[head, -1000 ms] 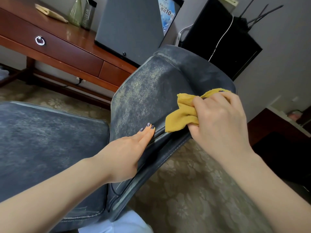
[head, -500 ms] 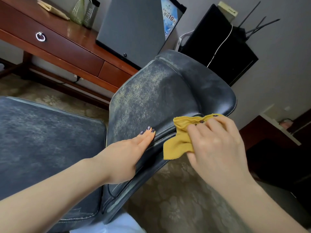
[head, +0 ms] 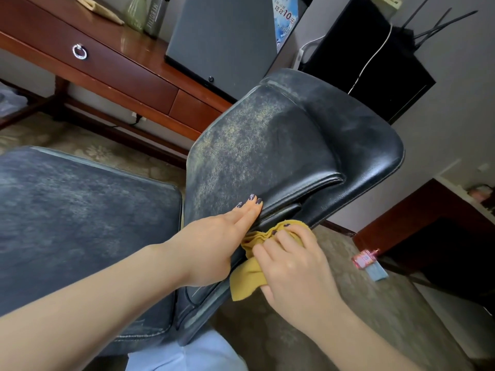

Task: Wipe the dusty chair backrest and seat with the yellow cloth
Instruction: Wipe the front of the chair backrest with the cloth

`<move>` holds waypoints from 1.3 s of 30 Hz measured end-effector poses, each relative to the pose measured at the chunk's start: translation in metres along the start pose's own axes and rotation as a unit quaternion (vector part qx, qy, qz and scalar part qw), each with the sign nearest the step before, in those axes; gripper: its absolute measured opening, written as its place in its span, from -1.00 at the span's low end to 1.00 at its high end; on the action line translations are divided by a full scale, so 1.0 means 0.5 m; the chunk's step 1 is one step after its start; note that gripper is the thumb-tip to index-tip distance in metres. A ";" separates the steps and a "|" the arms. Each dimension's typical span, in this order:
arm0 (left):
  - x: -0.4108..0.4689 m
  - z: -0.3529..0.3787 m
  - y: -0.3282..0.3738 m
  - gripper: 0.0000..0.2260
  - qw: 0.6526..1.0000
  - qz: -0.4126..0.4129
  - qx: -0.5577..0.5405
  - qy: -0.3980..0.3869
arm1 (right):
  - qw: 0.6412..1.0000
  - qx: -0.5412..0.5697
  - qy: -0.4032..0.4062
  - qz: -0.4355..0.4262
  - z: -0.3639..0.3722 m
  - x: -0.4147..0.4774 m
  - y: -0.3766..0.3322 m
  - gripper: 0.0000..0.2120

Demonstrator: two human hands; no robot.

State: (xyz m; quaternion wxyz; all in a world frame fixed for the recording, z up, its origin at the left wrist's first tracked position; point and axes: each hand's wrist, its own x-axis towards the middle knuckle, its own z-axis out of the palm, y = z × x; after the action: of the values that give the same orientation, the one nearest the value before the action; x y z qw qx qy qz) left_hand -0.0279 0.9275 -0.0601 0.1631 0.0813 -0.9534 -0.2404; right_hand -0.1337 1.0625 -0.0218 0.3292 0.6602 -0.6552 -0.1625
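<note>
The dark leather chair backrest (head: pixel 267 145) fills the centre, its left part filmed with yellowish dust and its right part darker and shinier. The dusty seat (head: pixel 75 215) lies to the left. My left hand (head: pixel 214 245) rests flat with straight fingers on the lower backrest beside a raised seam. My right hand (head: pixel 294 266) grips the bunched yellow cloth (head: pixel 249 274) and presses it against the backrest's lower right edge, just beneath my left fingertips. Part of the cloth is hidden under my right fingers.
A wooden desk (head: pixel 112 62) with a ring-pull drawer stands behind the chair, bearing a grey box (head: pixel 222 36) and bottles. A black cabinet (head: pixel 369 62) with a white cable stands at the back right. Patterned carpet (head: pixel 361 303) lies below, with a small pink packet (head: pixel 364 259) on it.
My right hand has dragged the yellow cloth down the backrest's right side, from near its upper edge to its lower edge beside my left hand. My left hand has stayed in place.
</note>
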 end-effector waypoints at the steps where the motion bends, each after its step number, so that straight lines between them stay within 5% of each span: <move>1: 0.000 0.000 0.000 -0.19 1.000 0.000 0.002 0.000 | 1.000 0.002 0.004 -0.001 0.004 0.000 -0.004 -0.88; 11: 0.002 -0.003 0.013 -0.16 0.998 -0.035 0.048 -0.015 | 0.998 0.051 -0.030 -0.037 0.056 -0.014 -0.061 -0.82; 21: 0.003 -0.009 0.013 -0.15 0.998 -0.045 0.022 -0.027 | 0.993 -0.020 -0.016 -0.118 0.081 -0.042 -0.034 -0.61; 32: 0.000 -0.009 -0.023 -0.20 0.986 -0.051 -0.151 0.057 | 0.991 -0.073 0.081 -0.073 -0.019 -0.048 0.106 -0.73; 39: -0.007 0.019 -0.032 -0.24 0.971 -0.065 -0.193 0.124 | 0.992 -0.070 0.099 0.022 -0.053 -0.045 0.143 -0.61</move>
State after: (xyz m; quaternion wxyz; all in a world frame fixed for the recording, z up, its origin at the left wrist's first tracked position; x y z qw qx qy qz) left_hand -0.0269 0.9183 -0.0769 0.2767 0.1390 -0.8542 -0.4176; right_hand -0.1727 1.0955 0.0390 0.4412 0.6343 -0.6205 -0.1342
